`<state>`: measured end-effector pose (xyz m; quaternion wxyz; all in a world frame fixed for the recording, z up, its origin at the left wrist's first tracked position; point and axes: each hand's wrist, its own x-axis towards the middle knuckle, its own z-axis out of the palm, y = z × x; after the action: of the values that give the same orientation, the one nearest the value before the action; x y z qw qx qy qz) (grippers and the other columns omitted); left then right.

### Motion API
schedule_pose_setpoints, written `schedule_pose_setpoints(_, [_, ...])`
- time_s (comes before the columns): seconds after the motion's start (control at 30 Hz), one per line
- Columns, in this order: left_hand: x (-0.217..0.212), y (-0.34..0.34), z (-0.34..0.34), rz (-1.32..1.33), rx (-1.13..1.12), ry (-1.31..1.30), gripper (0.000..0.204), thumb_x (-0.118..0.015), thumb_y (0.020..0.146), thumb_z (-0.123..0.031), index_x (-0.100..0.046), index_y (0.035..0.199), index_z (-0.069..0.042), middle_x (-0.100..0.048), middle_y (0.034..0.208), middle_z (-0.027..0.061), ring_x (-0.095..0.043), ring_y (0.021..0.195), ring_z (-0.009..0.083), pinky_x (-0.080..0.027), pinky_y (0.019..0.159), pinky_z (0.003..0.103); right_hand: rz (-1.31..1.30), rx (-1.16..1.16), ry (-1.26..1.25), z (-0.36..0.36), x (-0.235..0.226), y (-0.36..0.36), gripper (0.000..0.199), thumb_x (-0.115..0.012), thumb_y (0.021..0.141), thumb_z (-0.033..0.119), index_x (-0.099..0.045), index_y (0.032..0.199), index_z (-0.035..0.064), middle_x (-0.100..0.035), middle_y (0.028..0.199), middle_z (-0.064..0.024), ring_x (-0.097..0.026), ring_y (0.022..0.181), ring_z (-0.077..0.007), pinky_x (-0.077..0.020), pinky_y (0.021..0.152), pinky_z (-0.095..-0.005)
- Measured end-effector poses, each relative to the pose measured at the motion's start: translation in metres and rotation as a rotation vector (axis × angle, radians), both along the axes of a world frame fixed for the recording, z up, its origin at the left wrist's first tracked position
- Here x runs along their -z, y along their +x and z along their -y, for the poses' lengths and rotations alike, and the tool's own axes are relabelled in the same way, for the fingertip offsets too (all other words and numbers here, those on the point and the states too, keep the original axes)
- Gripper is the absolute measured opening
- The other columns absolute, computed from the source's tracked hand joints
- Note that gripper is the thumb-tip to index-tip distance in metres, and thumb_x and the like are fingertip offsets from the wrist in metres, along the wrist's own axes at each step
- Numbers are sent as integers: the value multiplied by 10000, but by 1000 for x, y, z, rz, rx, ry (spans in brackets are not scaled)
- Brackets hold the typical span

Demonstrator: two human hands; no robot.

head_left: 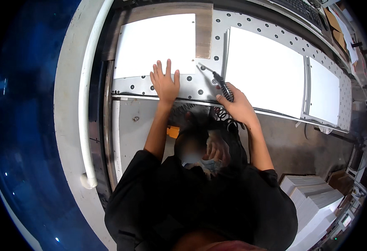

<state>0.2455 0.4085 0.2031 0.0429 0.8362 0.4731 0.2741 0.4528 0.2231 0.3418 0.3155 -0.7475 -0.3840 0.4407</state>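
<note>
My left hand [166, 85] lies with spread fingers on the near edge of a white panel [156, 44], which has small dark holes along its sides. In my right hand [238, 106] is a black air blow gun [223, 87]. Its thin nozzle points up and left, at the panel's near right corner. A coiled black hose [221, 113] hangs below the table edge near the gun. To the right of the gun, a large white panel [265, 67] lies on what seem to be further panels. Beyond it is a smaller white panel [325, 90].
The pale table [183, 89] is dotted with round black fittings. A brown board [203, 31] lies partly under the left panel. A white pipe rail [86, 104] runs along the left. At the lower right stand stacked white boards [307, 192]; a keyboard [302, 10] sits at the far right.
</note>
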Motion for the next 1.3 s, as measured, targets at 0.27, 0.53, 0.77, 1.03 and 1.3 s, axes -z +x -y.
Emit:
schedule_pose_setpoints(0.27, [-13,-28,43,-74,45,-122,589,-603,989,-356,-499,1486,-57,-411,1542,277,-347,1450,479,-258,1183,605,122,172,161,-54,-1,7,413,-655,936,282,-617,1255,23,-632,703,-91,-603,592,-210,-477,603,-357])
schedule_pose_setpoints(0.53, [-111,14,70,1017,151,-1094,695,-539,1064,-313,-210,1586,6,-531,1415,177,-533,1225,207,-417,1066,363,286,-246,386,-76,13,-87,554,-590,934,120,-336,1413,2,-679,827,-274,-687,754,-456,-554,678,-496])
schedule_pose_setpoints(0.77, [-60,-94,16,1385,-439,-837,195,-469,1040,-249,-481,1078,-59,-562,693,51,-533,473,166,-513,453,353,287,-508,380,-79,-10,-70,434,-675,940,279,-632,1321,76,-722,1117,-219,-695,1070,-375,-551,904,-446])
schedule_pose_setpoints(1.03, [-113,-123,-33,1281,-290,-888,392,-529,1059,-289,-511,1352,-29,-505,630,21,-504,454,135,-462,409,313,341,-4,469,-88,24,11,265,-630,972,203,-706,1154,26,-750,928,-146,-728,823,-268,-556,769,-355])
schedule_pose_setpoints(1.3, [-143,-76,-4,479,255,-1309,483,-606,1022,-405,-627,1319,-24,-606,640,22,-593,523,125,-511,496,284,-2,316,558,-96,72,38,253,-578,1036,209,-718,1033,-1,-710,785,-62,-644,733,-98,-486,669,-248])
